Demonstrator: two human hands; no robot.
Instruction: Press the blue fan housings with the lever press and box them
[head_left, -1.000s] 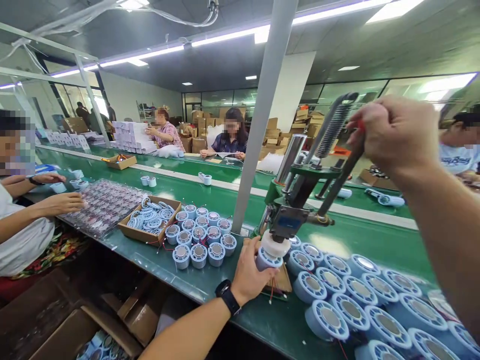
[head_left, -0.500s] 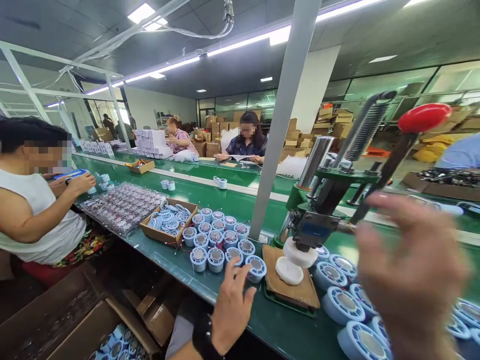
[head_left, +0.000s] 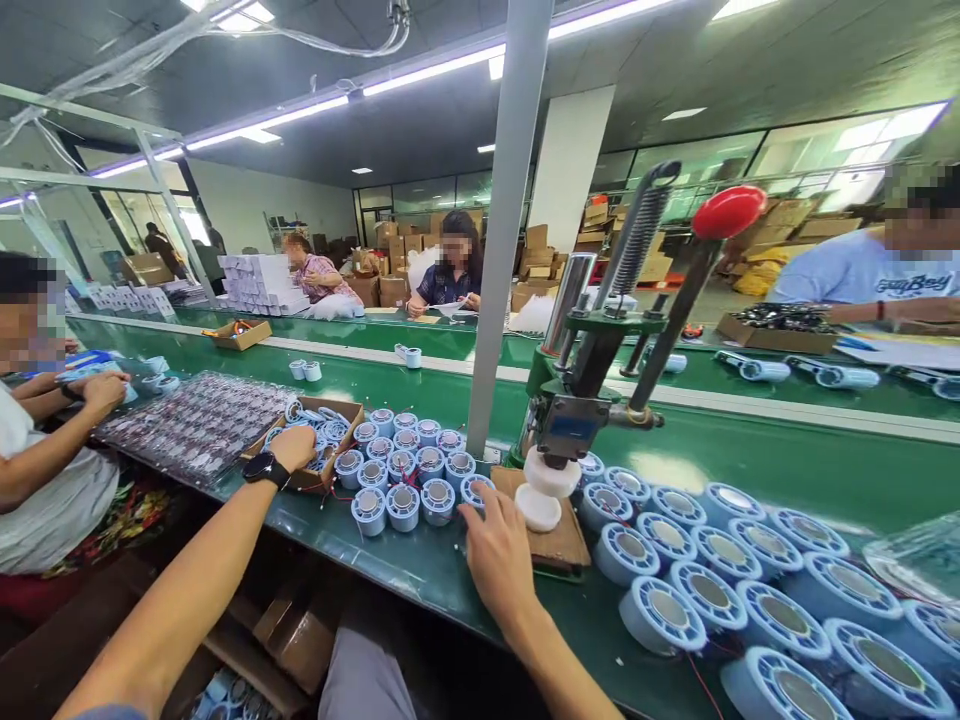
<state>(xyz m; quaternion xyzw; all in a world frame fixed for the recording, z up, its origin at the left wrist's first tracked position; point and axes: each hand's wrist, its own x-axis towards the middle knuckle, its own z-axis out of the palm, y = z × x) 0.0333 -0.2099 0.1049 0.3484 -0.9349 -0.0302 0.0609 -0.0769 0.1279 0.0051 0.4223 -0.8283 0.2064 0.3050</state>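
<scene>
My left hand (head_left: 294, 448), with a black watch on the wrist, reaches into a cardboard box of light blue rings (head_left: 346, 452); its fingers are hidden among them. My right hand (head_left: 499, 535) has its fingers around a round blue part (head_left: 477, 489) at the right end of a group of such parts (head_left: 403, 505), left of the press. The hand press (head_left: 574, 415) has a red knob (head_left: 729, 212) and a white upper pad just above a white round seat (head_left: 538, 508) on a cardboard-covered base. More round blue parts (head_left: 705, 590) stand right of the press.
A grey post (head_left: 499, 230) rises behind the press. A sheet of flat pieces (head_left: 202, 420) lies at the left, beside a seated person (head_left: 45, 450) working there. Across the green bench (head_left: 697, 450) other people sit. An open box of blue parts stands below the bench edge.
My left hand has moved from the bench edge into the box of rings. My right hand has come from the press handle side to the blue part. The view has turned right.
</scene>
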